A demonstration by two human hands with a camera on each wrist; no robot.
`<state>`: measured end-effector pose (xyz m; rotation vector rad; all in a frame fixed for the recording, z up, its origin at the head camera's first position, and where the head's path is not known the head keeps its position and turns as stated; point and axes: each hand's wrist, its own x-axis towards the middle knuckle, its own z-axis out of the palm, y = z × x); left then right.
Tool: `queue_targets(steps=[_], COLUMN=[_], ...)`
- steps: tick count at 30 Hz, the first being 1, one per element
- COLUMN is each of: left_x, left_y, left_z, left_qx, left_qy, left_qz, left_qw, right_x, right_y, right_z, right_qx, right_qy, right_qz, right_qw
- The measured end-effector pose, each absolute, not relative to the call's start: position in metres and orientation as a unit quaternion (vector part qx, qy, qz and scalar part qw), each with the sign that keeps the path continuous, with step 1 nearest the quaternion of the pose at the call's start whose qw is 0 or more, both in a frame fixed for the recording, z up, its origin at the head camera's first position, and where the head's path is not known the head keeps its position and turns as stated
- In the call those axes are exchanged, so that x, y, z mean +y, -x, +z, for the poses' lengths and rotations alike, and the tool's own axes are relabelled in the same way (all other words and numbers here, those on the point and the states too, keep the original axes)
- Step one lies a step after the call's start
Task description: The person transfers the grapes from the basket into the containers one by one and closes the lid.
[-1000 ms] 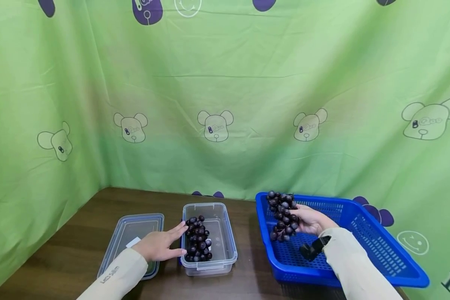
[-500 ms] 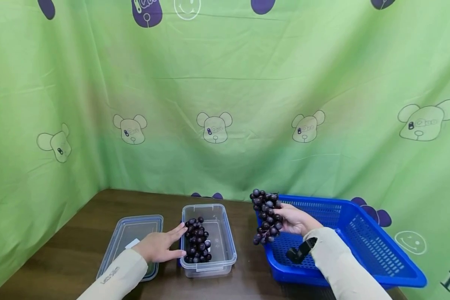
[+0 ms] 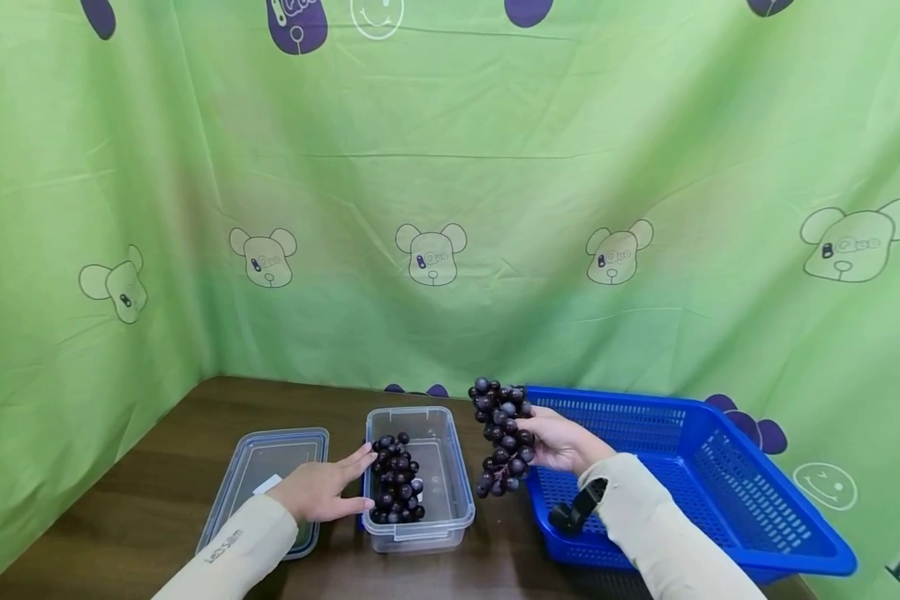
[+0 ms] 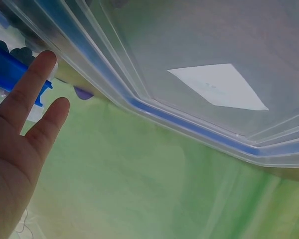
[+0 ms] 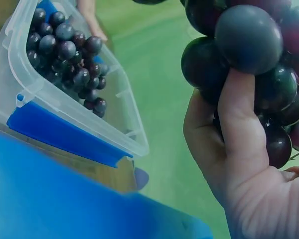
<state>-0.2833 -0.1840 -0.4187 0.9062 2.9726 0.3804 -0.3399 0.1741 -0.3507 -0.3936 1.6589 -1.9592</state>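
Note:
My right hand [image 3: 566, 443] grips a bunch of dark purple grapes [image 3: 501, 433], which hangs by the basket's left rim, between basket and container. Up close in the right wrist view, the thumb and fingers clasp the held grapes [image 5: 249, 40]. A clear plastic container [image 3: 441, 467] stands uncovered on the table, with another grape bunch [image 3: 396, 487] lying along its left side. At that container's left rim rests my left hand [image 3: 321, 492], its fingers spread and fairly straight. The left wrist view shows part of that hand [image 4: 15, 149] beside a clear lid.
Left of the container lies its clear lid [image 3: 285, 454], partly under the left forearm, with a white label [image 4: 222, 87]. A blue perforated basket [image 3: 675, 417] takes up the right side of the brown table [image 3: 150, 467]. A green printed curtain [image 3: 495, 167] closes off the back.
My right hand has carried the grape bunch leftward, from over the basket to past its left rim. The left hand has stayed at the container.

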Motion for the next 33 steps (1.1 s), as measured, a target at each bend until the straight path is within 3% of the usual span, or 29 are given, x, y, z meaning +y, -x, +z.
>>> queue_targets(steps=[22,33], left_x=[-0.182,-0.181], left_y=[0.281,0.282], left_z=[-0.416,-0.416], left_qx=[0.949,0.949], left_qy=[-0.293,-0.291], left_qz=[0.118,0.124], left_qw=[0.006,0.009], right_x=[0.098,0.088], right_y=[0.34,0.345], right_z=[-0.361,-0.369], right_qx=[0.672,0.71], right_qy=[0.112,0.1], right_qz=[-0.698,-0.686], right_qw=[0.222,0.125])
